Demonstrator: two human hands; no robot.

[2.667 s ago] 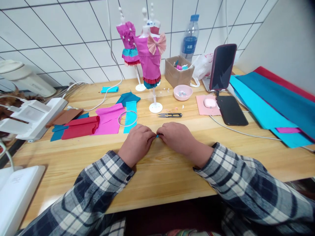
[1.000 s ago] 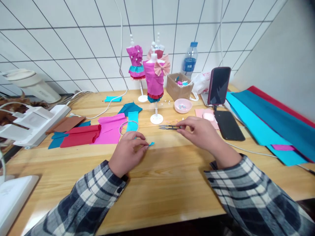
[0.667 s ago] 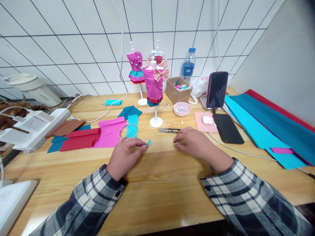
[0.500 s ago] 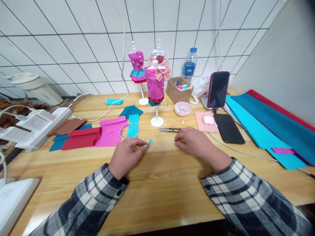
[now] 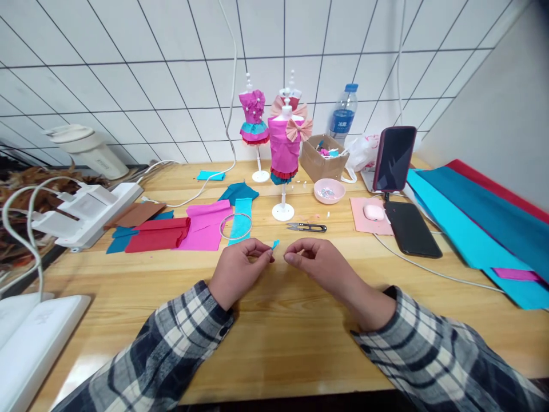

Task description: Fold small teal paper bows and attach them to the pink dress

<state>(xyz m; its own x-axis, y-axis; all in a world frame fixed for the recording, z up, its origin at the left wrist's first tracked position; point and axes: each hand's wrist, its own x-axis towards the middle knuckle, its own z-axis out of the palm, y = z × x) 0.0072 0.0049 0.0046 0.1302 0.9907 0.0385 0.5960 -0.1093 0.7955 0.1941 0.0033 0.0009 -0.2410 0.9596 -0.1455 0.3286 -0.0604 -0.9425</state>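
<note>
My left hand pinches a small twisted piece of blue crepe paper, whose tip sticks out past the thumb and forefinger. Close to that tip is my right hand, thumb and forefinger pressed together; whatever they hold, if anything, is too small to make out. Just beyond the right hand lie thread snips with dark handles. A small dress form in a pink top with a peach bow stands upright behind both hands. A metal ring rests across a light blue strip left of it.
Pink paper and folded red paper lie left. At the back are another dress form, a cardboard box, a bead bowl and a bottle. A phone, a cable and long paper sheets occupy the right.
My right hand has moved from beside the snips towards my left hand, leaving the snips fully in view. The left hand keeps its pinch on the blue piece. The camera view has shifted slightly left.
</note>
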